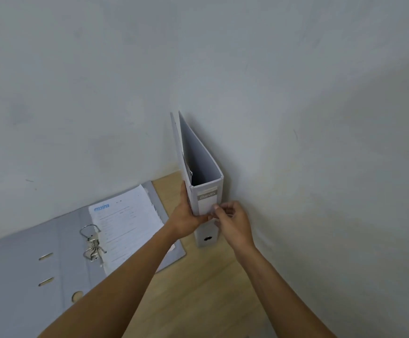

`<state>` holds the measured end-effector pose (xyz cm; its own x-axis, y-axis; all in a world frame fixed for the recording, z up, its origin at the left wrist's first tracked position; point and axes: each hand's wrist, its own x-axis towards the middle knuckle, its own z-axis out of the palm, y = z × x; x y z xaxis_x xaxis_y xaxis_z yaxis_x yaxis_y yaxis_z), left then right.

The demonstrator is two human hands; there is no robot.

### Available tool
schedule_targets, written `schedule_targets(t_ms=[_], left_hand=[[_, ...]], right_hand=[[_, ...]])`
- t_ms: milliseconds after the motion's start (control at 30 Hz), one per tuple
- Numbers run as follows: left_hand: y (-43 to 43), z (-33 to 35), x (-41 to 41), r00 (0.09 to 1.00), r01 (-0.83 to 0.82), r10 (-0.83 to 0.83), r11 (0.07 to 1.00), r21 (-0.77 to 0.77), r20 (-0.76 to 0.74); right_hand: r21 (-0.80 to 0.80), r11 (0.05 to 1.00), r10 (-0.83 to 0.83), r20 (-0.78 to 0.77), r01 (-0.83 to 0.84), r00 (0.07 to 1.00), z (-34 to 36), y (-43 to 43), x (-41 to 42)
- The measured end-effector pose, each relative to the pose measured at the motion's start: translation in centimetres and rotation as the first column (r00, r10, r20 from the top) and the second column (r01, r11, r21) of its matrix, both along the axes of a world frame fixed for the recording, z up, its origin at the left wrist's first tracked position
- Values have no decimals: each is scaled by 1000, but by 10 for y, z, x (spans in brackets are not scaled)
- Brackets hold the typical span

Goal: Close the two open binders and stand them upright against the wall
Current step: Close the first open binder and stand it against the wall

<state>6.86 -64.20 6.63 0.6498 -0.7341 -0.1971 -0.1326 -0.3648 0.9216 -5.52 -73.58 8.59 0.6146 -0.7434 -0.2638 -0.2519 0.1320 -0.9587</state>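
A grey-white binder (207, 191) stands upright in the corner, its right cover against the wall (320, 142) and its labelled spine facing me. My left hand (186, 215) grips its left cover and spine edge. My right hand (232, 223) pinches the spine's right edge near the label. The covers gape a little at the top. A second grey binder (59, 254) lies flat and open on the wooden table (205, 284) to the left, its ring mechanism (92, 242) up and a stack of printed pages (127, 228) on its right half.
Plain grey-white walls meet in a corner behind the standing binder. The open binder's back edge touches the left wall. My left forearm crosses over the open binder's right cover.
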Motion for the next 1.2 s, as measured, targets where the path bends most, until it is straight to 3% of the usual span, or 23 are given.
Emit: schedule_targets(t_ms=[633, 933, 1200], left_hand=[[-56, -3, 40, 991, -81, 76, 995, 49, 107], [-53, -5, 42, 993, -94, 88, 992, 87, 76], [-28, 8, 38, 998, -51, 56, 975, 215, -17]], right_hand=[[110, 990, 86, -34, -82, 996, -11, -32, 37], [122, 983, 141, -46, -135, 989, -13, -38, 37], [89, 979, 187, -53, -182, 981, -6, -34, 36]])
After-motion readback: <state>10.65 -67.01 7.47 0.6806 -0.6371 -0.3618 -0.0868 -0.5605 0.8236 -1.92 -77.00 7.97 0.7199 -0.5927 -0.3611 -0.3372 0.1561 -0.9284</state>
